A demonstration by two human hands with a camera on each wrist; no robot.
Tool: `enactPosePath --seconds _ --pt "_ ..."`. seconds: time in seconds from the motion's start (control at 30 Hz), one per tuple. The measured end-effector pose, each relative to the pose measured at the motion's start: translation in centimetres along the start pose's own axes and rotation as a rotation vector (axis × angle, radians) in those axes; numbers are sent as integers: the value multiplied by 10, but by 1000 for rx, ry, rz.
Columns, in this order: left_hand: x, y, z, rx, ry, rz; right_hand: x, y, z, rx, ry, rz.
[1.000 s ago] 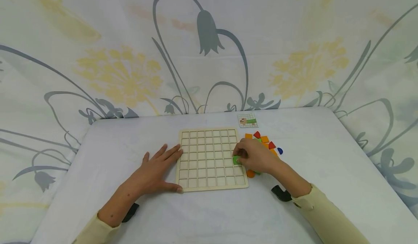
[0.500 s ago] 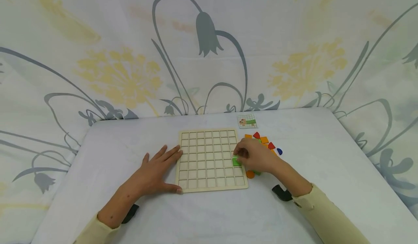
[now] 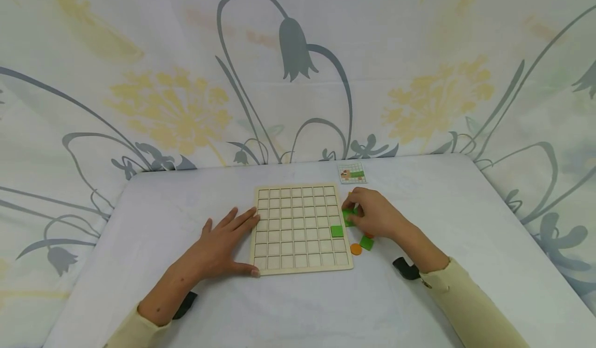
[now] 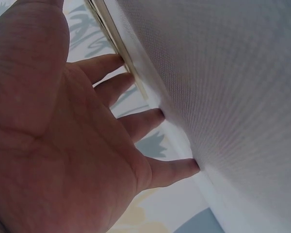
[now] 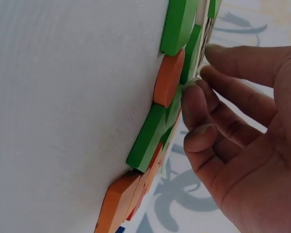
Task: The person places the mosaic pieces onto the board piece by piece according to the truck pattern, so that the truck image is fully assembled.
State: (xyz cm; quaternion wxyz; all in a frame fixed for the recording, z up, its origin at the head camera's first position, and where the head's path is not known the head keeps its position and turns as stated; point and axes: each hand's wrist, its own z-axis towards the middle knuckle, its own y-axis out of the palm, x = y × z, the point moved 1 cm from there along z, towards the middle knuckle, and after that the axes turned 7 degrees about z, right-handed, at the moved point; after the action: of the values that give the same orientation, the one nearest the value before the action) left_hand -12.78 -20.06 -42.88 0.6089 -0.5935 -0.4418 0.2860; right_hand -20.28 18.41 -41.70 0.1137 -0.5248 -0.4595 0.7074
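My left hand (image 3: 222, 247) lies spread at the left side of a wooden grid board (image 3: 298, 272), fingertips on its edge and thumb by the near corner. In the left wrist view the straight fingers (image 4: 111, 90) reach to the frame and cloth. One green square (image 3: 337, 231) sits in a cell of the rightmost column. Just off the board's right edge, my right hand (image 3: 374, 214) is over loose pieces, its fingertips at a green square (image 3: 346, 220). In the right wrist view the thumb and bent fingers (image 5: 242, 63) hover beside green blocks (image 5: 179, 26), nothing visible between them.
A small pattern card (image 3: 352, 173) lies beyond the board's far right corner. An orange disc (image 3: 356, 249) and another green square (image 3: 367, 242) lie right of the board; the hand hides several more pieces. White cloth (image 3: 298, 312) covers the table, with a floral curtain (image 3: 298, 105) behind.
My right hand has let go of the green square in the board's right column and moved right to the loose pieces. The left hand stays in place.
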Motion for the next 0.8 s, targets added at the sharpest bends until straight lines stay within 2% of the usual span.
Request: enactPosePath --seconds 0.27,0.5,0.8 --pt "0 0 -1 -2 7 -6 -6 0 -1 -8 -34 -1" --pt "-1 0 0 -7 8 1 -16 11 -1 -122 -86 41" --pt "-2 1 -1 -15 4 3 -19 15 -3 -131 -111 34"
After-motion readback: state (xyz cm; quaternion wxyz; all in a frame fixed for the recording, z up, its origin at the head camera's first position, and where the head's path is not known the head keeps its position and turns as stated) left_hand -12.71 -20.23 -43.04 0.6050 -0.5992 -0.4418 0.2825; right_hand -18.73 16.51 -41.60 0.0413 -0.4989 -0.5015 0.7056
